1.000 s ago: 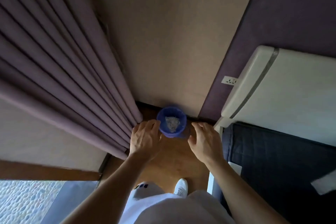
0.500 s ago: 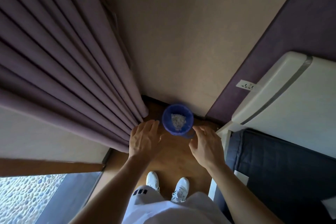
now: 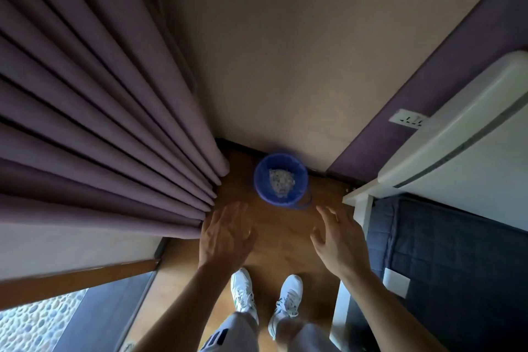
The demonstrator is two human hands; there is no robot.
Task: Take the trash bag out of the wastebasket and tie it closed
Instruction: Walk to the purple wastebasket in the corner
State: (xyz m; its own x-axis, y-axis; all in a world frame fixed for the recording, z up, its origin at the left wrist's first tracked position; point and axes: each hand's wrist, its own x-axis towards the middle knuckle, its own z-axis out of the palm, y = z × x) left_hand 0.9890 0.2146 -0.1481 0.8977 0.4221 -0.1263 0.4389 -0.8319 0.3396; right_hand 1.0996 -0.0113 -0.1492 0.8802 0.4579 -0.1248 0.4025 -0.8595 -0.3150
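Note:
A small round wastebasket (image 3: 297, 199) lined with a blue trash bag (image 3: 261, 180) stands on the wooden floor against the beige wall. Crumpled pale trash (image 3: 281, 181) lies inside the bag. My left hand (image 3: 225, 234) hovers below and left of the basket, fingers spread, holding nothing. On the other side, below and right of the basket, my right hand (image 3: 338, 240) is also spread and empty. Neither hand touches the basket or the bag.
Purple curtains (image 3: 100, 111) hang close on the left, reaching the floor beside the basket. A white bed headboard (image 3: 457, 128) and dark blue mattress (image 3: 457, 260) bound the right side. A wall socket (image 3: 408, 118) sits on the purple wall. My white shoes (image 3: 265, 294) stand on the floor.
The view has pulled back and the basket now appears farther from my hands. Both hands, earlier flanking the rim, now lie below it with fingers spread.

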